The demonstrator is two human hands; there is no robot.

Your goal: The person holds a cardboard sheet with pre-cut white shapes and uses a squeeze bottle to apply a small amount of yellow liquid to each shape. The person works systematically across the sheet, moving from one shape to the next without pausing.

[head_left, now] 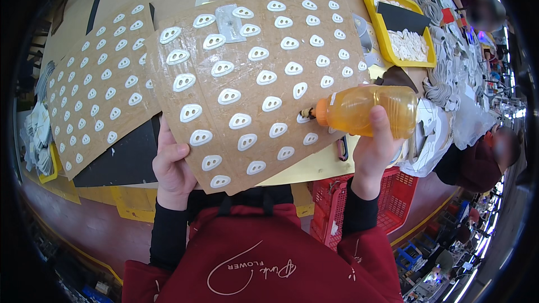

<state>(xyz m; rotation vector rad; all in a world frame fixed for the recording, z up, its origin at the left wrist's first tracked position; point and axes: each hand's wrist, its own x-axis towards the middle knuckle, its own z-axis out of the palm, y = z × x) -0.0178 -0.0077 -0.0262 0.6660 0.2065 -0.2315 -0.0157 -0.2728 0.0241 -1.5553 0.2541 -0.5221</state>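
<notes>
My left hand (170, 161) grips the near left edge of a brown cardboard sheet (247, 81), thumb on top and fingers hidden beneath. Rows of small white rounded-triangular pieces (229, 96), each with two holes, lie spread over the sheet. In my right hand (375, 148) is a clear plastic squeeze bottle (373, 111) of amber liquid with an orange cap. The bottle is tipped sideways, and its dark-stained nozzle (307, 113) is at one white piece near the sheet's right side. Whether liquid is coming out cannot be seen.
A second cardboard sheet with similar pieces (95, 87) lies at left, beside a black board (120, 160). A yellow tray (401, 28) of white pieces stands at far right, near piled pale material (469, 62). Red crates (393, 199) stand below the table edge. Other people work at right.
</notes>
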